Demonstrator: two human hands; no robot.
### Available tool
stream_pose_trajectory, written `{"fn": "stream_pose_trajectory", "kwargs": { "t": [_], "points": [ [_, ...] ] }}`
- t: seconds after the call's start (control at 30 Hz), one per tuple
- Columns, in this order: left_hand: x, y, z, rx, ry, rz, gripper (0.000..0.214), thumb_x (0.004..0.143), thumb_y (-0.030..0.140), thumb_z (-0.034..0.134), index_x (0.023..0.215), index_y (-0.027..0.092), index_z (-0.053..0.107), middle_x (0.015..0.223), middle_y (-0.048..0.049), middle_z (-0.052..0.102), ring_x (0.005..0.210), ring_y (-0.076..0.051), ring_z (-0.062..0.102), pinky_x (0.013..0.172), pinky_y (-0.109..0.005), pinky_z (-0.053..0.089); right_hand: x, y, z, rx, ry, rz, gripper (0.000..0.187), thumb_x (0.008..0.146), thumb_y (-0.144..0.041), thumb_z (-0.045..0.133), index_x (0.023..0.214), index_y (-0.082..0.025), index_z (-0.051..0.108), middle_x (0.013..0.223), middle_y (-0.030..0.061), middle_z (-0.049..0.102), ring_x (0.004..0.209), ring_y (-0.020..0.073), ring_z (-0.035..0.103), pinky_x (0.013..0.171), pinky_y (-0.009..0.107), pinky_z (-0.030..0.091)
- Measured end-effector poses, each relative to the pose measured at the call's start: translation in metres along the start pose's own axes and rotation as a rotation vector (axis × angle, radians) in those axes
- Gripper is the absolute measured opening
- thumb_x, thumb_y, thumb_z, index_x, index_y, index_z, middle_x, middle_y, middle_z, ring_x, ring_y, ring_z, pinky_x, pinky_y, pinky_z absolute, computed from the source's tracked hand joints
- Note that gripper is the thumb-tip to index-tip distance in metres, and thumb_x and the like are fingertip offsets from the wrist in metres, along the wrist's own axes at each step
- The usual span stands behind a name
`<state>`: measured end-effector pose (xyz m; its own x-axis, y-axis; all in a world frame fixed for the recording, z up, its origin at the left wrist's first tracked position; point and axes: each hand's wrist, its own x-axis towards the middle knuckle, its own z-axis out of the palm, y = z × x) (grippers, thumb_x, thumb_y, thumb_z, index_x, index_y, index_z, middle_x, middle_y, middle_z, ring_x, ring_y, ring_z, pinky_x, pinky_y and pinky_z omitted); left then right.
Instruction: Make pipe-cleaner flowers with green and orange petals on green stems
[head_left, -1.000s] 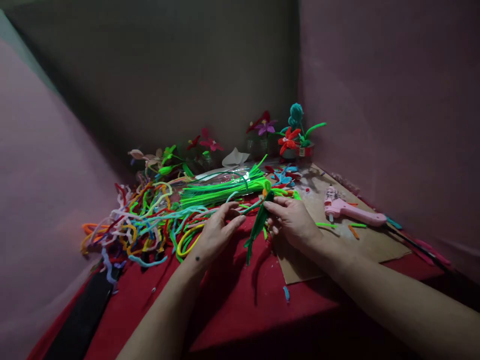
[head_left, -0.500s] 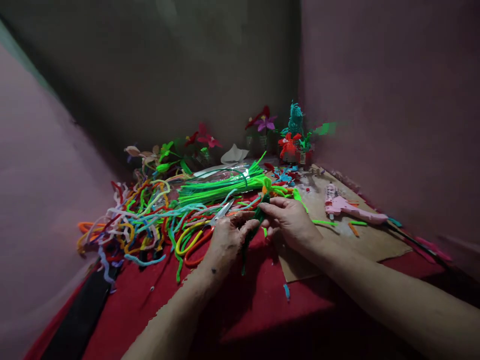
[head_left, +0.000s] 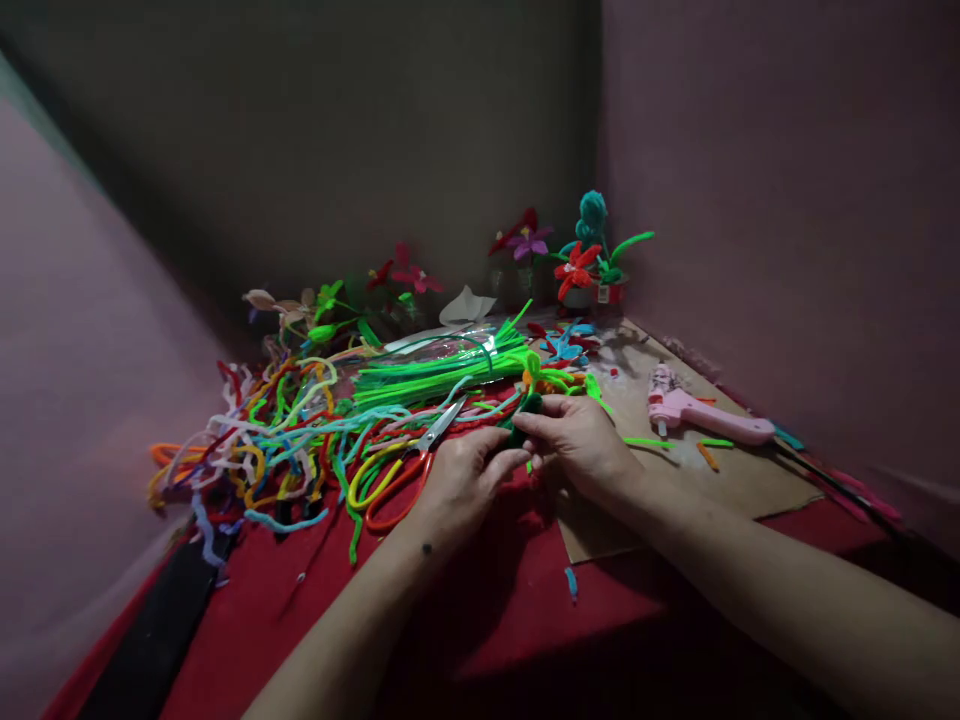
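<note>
Both hands meet over the front middle of the table around a dark green pipe cleaner (head_left: 531, 404), bent into a loop whose top shows above the fingertips. My right hand (head_left: 581, 440) pinches it between thumb and forefinger. On its left side my left hand (head_left: 469, 475) has closed fingers on the same piece; its lower part is hidden by the hands. Just left of my left hand lie scissors (head_left: 409, 465) with orange and yellow handles, blades slightly apart. Behind the hands is a bundle of bright green pipe cleaners (head_left: 442, 370) on clear plastic.
A tangle of coloured pipe cleaners (head_left: 277, 440) covers the left. On the right a pink glue gun (head_left: 709, 415) rests on a cardboard sheet (head_left: 757, 485). Pipe-cleaner flowers (head_left: 577, 270) in small pots stand along the back wall. A black strip (head_left: 157, 620) lies at the left edge.
The dark green pipe cleaner's tail that hung below my left hand no longer shows. My left hand has turned slightly, its fingers closer to my right hand.
</note>
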<state>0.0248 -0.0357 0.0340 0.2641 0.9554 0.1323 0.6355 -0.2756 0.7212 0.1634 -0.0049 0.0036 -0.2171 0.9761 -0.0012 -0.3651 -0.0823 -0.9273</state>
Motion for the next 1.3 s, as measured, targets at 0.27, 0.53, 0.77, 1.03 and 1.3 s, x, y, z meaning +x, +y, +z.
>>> {"fn": "stream_pose_trajectory", "kwargs": {
  "t": [0.27,0.53,0.77,1.03,1.3],
  "points": [
    [-0.002,-0.014,0.008,0.224,0.019,0.140,0.021,0.083,0.023,0.041,0.081,0.018,0.061,0.065,-0.0023,0.059,0.056,-0.013,0.049,0.056,-0.023,0.033,-0.002,-0.003,0.003,-0.050,0.002,-0.015,0.013,0.063,-0.023,0.067,0.065,-0.013,0.060,0.050,-0.0029,0.057,0.039,0.0067,0.048,0.038,0.019,0.038],
    [-0.004,-0.004,0.004,-0.065,-0.016,-0.022,0.019,0.082,0.029,0.043,0.072,0.018,0.056,0.055,0.0031,0.048,0.045,-0.009,0.043,0.048,-0.022,0.034,-0.003,-0.004,0.004,-0.034,0.026,-0.128,0.010,0.064,-0.020,0.066,0.071,-0.015,0.060,0.056,-0.0036,0.058,0.045,0.0072,0.051,0.044,0.019,0.041],
    [0.000,0.003,-0.011,-0.435,-0.205,-0.286,0.019,0.074,0.032,0.053,0.064,0.015,0.051,0.054,0.0020,0.054,0.042,-0.008,0.050,0.042,-0.019,0.042,0.002,-0.010,-0.003,-0.073,0.029,-0.126,0.024,0.070,-0.037,0.064,0.067,-0.013,0.063,0.049,-0.0033,0.053,0.041,0.0069,0.043,0.039,0.020,0.032],
    [0.000,-0.005,-0.012,-0.426,-0.210,-0.335,0.025,0.075,0.035,0.052,0.059,0.016,0.049,0.045,0.0037,0.051,0.032,-0.006,0.045,0.034,-0.016,0.034,-0.001,-0.009,-0.001,-0.051,-0.008,-0.096,0.015,0.061,-0.025,0.070,0.071,-0.013,0.067,0.063,0.0000,0.063,0.054,0.0087,0.052,0.053,0.022,0.040],
    [-0.003,0.002,-0.002,-0.450,-0.165,-0.316,0.021,0.075,0.032,0.052,0.061,0.016,0.047,0.047,0.0047,0.051,0.031,-0.006,0.046,0.031,-0.017,0.036,-0.003,-0.010,0.004,-0.127,0.109,-0.153,0.013,0.059,-0.024,0.071,0.061,-0.014,0.064,0.052,-0.0028,0.058,0.046,0.0079,0.049,0.046,0.022,0.038]
  ]
}}
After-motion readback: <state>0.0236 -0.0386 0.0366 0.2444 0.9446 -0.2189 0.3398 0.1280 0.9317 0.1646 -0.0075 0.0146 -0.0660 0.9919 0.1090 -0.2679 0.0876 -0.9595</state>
